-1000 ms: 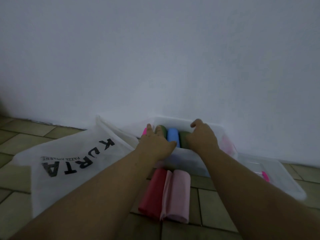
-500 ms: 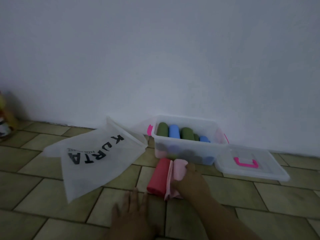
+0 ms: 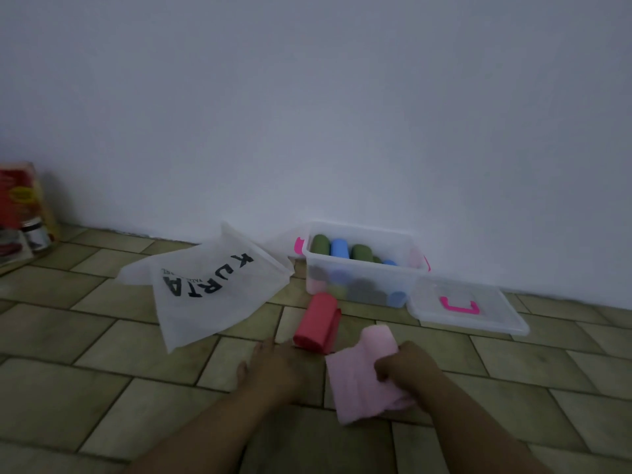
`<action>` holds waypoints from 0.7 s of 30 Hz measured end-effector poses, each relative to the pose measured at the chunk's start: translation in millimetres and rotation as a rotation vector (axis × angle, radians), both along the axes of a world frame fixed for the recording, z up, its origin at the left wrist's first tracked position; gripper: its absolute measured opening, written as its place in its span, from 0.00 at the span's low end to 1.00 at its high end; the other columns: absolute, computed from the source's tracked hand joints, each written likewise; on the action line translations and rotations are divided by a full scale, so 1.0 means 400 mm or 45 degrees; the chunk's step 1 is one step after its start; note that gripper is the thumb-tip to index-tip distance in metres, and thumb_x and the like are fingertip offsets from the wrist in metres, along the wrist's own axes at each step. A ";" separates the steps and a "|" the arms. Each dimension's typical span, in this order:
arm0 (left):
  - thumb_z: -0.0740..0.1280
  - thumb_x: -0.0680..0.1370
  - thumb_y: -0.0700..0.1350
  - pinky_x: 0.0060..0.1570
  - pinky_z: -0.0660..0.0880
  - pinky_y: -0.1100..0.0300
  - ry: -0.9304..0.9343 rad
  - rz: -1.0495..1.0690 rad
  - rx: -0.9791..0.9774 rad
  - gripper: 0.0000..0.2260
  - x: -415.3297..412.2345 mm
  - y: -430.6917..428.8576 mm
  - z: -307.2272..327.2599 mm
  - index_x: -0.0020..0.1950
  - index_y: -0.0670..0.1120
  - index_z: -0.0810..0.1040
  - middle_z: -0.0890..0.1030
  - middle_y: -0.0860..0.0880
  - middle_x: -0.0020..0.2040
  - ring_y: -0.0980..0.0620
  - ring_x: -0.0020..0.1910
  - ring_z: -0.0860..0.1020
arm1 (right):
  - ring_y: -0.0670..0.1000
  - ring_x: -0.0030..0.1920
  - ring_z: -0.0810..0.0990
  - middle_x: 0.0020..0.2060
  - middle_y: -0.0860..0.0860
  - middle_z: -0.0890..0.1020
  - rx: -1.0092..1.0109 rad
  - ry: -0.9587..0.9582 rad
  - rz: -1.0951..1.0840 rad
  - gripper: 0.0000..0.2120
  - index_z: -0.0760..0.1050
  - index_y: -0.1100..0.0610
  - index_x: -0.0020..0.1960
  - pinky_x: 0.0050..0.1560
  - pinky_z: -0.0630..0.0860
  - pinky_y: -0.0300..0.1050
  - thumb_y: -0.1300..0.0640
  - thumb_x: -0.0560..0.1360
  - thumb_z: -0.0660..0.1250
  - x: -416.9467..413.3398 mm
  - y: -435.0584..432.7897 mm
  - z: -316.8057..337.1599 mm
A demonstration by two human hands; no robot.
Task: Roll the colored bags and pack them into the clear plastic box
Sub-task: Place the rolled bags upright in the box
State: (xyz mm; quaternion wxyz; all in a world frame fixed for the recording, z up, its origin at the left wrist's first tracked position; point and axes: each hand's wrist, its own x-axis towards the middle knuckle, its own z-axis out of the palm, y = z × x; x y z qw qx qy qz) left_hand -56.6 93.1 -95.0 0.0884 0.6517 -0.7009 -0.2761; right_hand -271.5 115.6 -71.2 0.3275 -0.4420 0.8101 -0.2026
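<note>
Pink and thin, the pink bag (image 3: 355,381) is now in front of the person on the floor (image 3: 102,388). It lies apart from the red bag (image 3: 316,321), while half a second ago the two lay side by side and touched. The right hand (image 3: 405,366) grips it at its right edge, the fingers (image 3: 384,369) curled into the cloth, and the bag opens into a flat, loose sheet with one corner raised. The left hand (image 3: 273,364) lies flat on the floor just beside the near end of the red bag, its fingers straight and holding nothing. One second ago both hands were at the clear plastic box (image 3: 412,270), pressing on the rolls (image 3: 339,248); now they are away from it. I judge that the last roll is settled and the rolling of the pink bag begins. After it only the red bag remains, still folded and unrolled, between the person and the box. The box stands against the wall (image 3: 342,114), with green and blue rolls in rows and some room at its right end. Its lid (image 3: 499,314) lies open beside it on the right. A white bag (image 3: 205,292) with black letters lies to the left, and a red package (image 3: 18,203) stands far left.
</note>
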 end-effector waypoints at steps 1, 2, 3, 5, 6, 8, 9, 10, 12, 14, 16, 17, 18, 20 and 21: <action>0.64 0.75 0.53 0.68 0.64 0.48 0.251 0.077 -0.046 0.22 -0.005 0.009 0.021 0.68 0.51 0.68 0.67 0.44 0.72 0.47 0.68 0.67 | 0.54 0.47 0.76 0.49 0.55 0.76 -0.135 0.045 0.018 0.21 0.70 0.60 0.57 0.42 0.78 0.46 0.59 0.67 0.70 0.003 -0.005 0.013; 0.64 0.75 0.53 0.61 0.71 0.50 0.550 0.128 0.017 0.16 -0.014 0.026 0.048 0.61 0.50 0.74 0.75 0.45 0.64 0.48 0.59 0.74 | 0.53 0.48 0.76 0.50 0.53 0.76 -0.290 0.140 0.067 0.20 0.70 0.57 0.57 0.46 0.77 0.46 0.59 0.67 0.70 0.011 -0.006 0.026; 0.65 0.75 0.55 0.55 0.75 0.52 0.869 0.152 0.224 0.14 -0.027 0.048 0.077 0.57 0.50 0.76 0.80 0.45 0.57 0.48 0.53 0.78 | 0.50 0.48 0.75 0.50 0.51 0.76 -0.455 0.271 0.141 0.19 0.71 0.54 0.57 0.48 0.77 0.45 0.58 0.67 0.70 0.026 0.000 0.038; 0.63 0.76 0.59 0.50 0.76 0.52 1.428 0.144 0.706 0.18 -0.048 0.073 0.109 0.58 0.48 0.78 0.83 0.44 0.54 0.45 0.52 0.80 | 0.45 0.46 0.72 0.47 0.46 0.76 -0.787 0.575 0.367 0.18 0.73 0.50 0.54 0.48 0.76 0.42 0.58 0.66 0.71 0.069 0.029 0.049; 0.62 0.76 0.60 0.49 0.76 0.50 1.590 0.176 0.820 0.20 -0.050 0.071 0.118 0.59 0.48 0.78 0.83 0.43 0.54 0.44 0.53 0.80 | 0.45 0.45 0.72 0.46 0.44 0.75 -0.922 0.723 0.510 0.18 0.73 0.48 0.52 0.46 0.75 0.42 0.58 0.64 0.72 0.092 0.048 0.045; 0.63 0.76 0.59 0.53 0.76 0.45 1.736 0.338 0.902 0.21 -0.037 0.056 0.121 0.59 0.43 0.77 0.82 0.40 0.54 0.41 0.52 0.79 | 0.47 0.41 0.74 0.44 0.46 0.77 -1.044 0.925 0.747 0.20 0.72 0.48 0.50 0.41 0.72 0.40 0.56 0.60 0.73 0.123 0.085 0.018; 0.64 0.77 0.56 0.57 0.75 0.43 1.719 0.406 0.883 0.21 -0.024 0.050 0.116 0.60 0.40 0.77 0.81 0.39 0.54 0.40 0.53 0.79 | 0.48 0.40 0.75 0.43 0.47 0.78 -1.034 0.987 0.833 0.20 0.72 0.48 0.50 0.39 0.72 0.40 0.53 0.59 0.73 0.131 0.099 -0.002; 0.64 0.78 0.52 0.59 0.74 0.42 1.654 0.455 0.827 0.19 -0.011 0.047 0.108 0.61 0.38 0.76 0.81 0.38 0.55 0.39 0.54 0.79 | 0.48 0.40 0.77 0.43 0.48 0.78 -1.010 1.050 0.897 0.20 0.73 0.47 0.50 0.37 0.74 0.40 0.49 0.60 0.74 0.134 0.113 -0.025; 0.64 0.78 0.45 0.58 0.75 0.43 1.538 0.500 0.675 0.14 0.018 0.041 0.078 0.60 0.39 0.76 0.82 0.38 0.52 0.40 0.51 0.80 | 0.49 0.42 0.80 0.45 0.48 0.80 -0.954 1.126 1.007 0.20 0.76 0.45 0.51 0.40 0.78 0.43 0.44 0.61 0.74 0.134 0.131 -0.065; 0.68 0.75 0.42 0.49 0.77 0.49 1.403 0.496 0.490 0.13 0.036 0.034 0.053 0.59 0.43 0.75 0.82 0.40 0.48 0.42 0.45 0.80 | 0.50 0.46 0.81 0.48 0.49 0.81 -0.927 1.112 1.058 0.18 0.76 0.43 0.52 0.46 0.78 0.45 0.44 0.63 0.69 0.129 0.148 -0.081; 0.70 0.72 0.45 0.45 0.78 0.55 0.969 0.320 0.260 0.13 0.038 0.021 0.046 0.55 0.50 0.74 0.80 0.48 0.48 0.49 0.45 0.79 | 0.52 0.51 0.82 0.52 0.50 0.81 -0.819 1.026 1.032 0.23 0.76 0.42 0.54 0.50 0.78 0.47 0.43 0.59 0.70 0.124 0.165 -0.086; 0.70 0.71 0.48 0.46 0.77 0.56 0.665 0.182 0.159 0.12 0.033 0.018 0.048 0.53 0.53 0.73 0.78 0.50 0.50 0.53 0.46 0.78 | 0.53 0.56 0.80 0.56 0.51 0.79 -0.725 0.971 0.991 0.28 0.75 0.41 0.56 0.53 0.77 0.49 0.41 0.56 0.71 0.123 0.172 -0.087; 0.70 0.70 0.51 0.50 0.76 0.55 0.368 0.048 0.073 0.15 0.026 0.013 0.043 0.55 0.54 0.73 0.77 0.50 0.55 0.53 0.50 0.77 | 0.55 0.63 0.75 0.63 0.52 0.74 -0.627 0.907 0.921 0.33 0.72 0.39 0.61 0.60 0.73 0.52 0.38 0.56 0.70 0.127 0.182 -0.088; 0.68 0.69 0.61 0.63 0.68 0.48 -0.057 -0.072 0.008 0.30 0.014 -0.001 0.010 0.68 0.53 0.67 0.68 0.46 0.69 0.47 0.66 0.69 | 0.53 0.74 0.56 0.74 0.50 0.56 -0.394 0.730 0.761 0.42 0.58 0.35 0.69 0.71 0.59 0.54 0.27 0.56 0.60 0.155 0.200 -0.097; 0.67 0.68 0.64 0.66 0.62 0.44 -0.164 -0.069 0.024 0.36 0.010 -0.005 -0.003 0.72 0.53 0.62 0.62 0.46 0.73 0.44 0.70 0.62 | 0.52 0.75 0.49 0.76 0.48 0.49 -0.342 0.662 0.701 0.46 0.53 0.34 0.70 0.73 0.55 0.54 0.23 0.55 0.57 0.173 0.204 -0.107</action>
